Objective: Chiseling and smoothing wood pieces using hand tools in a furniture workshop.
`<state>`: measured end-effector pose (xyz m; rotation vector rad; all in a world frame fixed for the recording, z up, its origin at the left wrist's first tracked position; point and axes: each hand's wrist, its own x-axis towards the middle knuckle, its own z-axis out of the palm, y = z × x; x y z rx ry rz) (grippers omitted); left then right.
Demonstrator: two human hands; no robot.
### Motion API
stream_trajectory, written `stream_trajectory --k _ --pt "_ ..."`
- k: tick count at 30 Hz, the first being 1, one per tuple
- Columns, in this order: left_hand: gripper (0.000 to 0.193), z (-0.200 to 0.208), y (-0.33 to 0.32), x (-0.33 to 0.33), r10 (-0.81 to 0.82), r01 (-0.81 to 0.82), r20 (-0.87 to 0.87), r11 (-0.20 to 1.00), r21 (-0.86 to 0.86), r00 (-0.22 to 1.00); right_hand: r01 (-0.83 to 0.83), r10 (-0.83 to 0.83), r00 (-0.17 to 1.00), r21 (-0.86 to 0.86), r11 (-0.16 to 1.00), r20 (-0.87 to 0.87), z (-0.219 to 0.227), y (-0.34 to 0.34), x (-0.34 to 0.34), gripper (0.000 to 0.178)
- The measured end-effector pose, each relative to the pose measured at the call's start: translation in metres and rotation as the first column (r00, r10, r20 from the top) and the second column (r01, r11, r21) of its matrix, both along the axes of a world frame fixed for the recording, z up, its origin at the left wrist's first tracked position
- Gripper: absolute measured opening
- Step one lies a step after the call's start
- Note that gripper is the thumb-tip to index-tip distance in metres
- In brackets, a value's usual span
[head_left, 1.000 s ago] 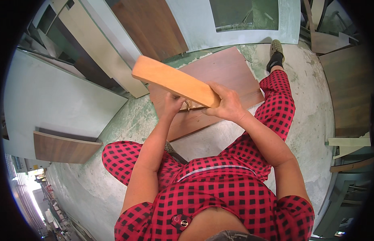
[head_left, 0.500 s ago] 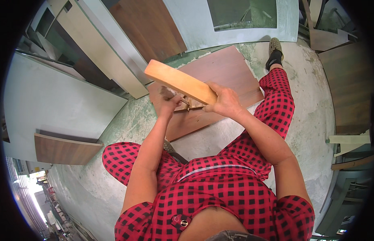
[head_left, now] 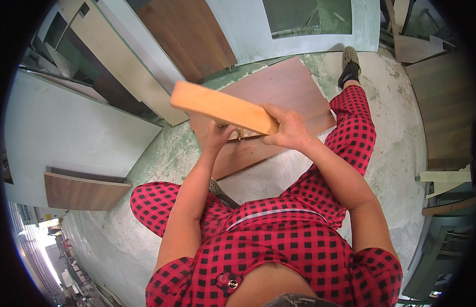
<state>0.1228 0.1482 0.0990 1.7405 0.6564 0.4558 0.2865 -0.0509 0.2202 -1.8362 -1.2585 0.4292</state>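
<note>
My right hand (head_left: 289,128) grips one end of a long pale wooden block (head_left: 222,106), fingers on the far side and thumb below. The block slants up to the left, its free end raised above the board. Beneath it, my left hand (head_left: 216,137) is closed around a chisel, now mostly hidden by the block and the fingers. Close to the left fingertips, a rough, splintered cut-out (head_left: 243,134) shows in a reddish-brown wooden board (head_left: 294,89). That board lies low between my legs, tilted across the floor.
A white panel with a dark window (head_left: 309,20) stands beyond the board. Tall planks (head_left: 130,56) lean at the far left, near a large pale panel (head_left: 79,123) and a brown offcut (head_left: 84,192). Brown sheets (head_left: 442,102) stand at the right. The concrete floor (head_left: 391,128) is scuffed.
The wooden block has swung down and to the left and now covers the chisel's handle. My left hand stays nearly in place.
</note>
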Motion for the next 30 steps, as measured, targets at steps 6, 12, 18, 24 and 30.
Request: stream_trajectory --k 6,12,18,24,30 --pt "0.03 -0.011 0.005 0.0 0.074 -0.063 -0.202 0.996 0.062 0.977 -0.022 0.034 0.997 -0.154 0.988 0.07 -0.001 0.001 -0.003 0.066" --pt "0.032 -0.005 -0.003 0.003 0.103 -0.108 -0.093 0.993 -0.051 0.99 -0.018 0.024 0.998 0.099 0.995 -0.061 0.002 0.001 -0.006 0.064" --pt "0.017 -0.006 -0.001 0.003 0.116 -0.113 -0.189 0.993 0.026 0.975 0.03 -0.025 0.999 -0.166 0.986 0.033 -0.011 0.004 -0.002 0.06" --pt "0.014 0.007 -0.002 -0.003 0.156 -0.178 -0.12 0.962 -0.206 0.98 0.107 -0.116 0.992 -0.166 0.98 -0.043 -0.003 0.004 0.003 0.06" --pt "0.021 0.017 -0.013 -0.002 0.073 -0.064 -0.109 0.994 0.086 0.991 0.089 -0.09 0.995 -0.03 0.996 -0.032 -0.001 0.003 -0.002 0.064"
